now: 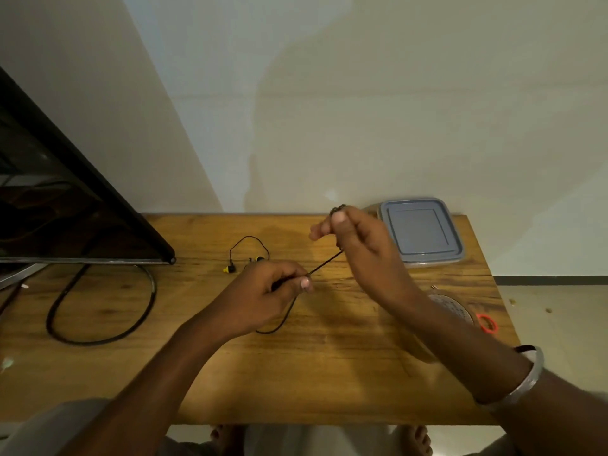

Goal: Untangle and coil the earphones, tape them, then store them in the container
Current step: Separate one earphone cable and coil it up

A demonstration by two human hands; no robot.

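Pinched in the left hand at mid-frame, the earphone cord slants taut up-right to the right hand, curled round its loops; the earbuds lie on the table, upper left.

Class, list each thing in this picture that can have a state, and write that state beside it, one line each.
earphone cable: taut between both hands, a few turns wound at the right fingers, rest loose on the table
earbuds: lying on the table
left hand: pinches the cable
right hand: raised, grips the wound cable
container: lid on
tape roll: lying flat, untouched
monitor: screen dark
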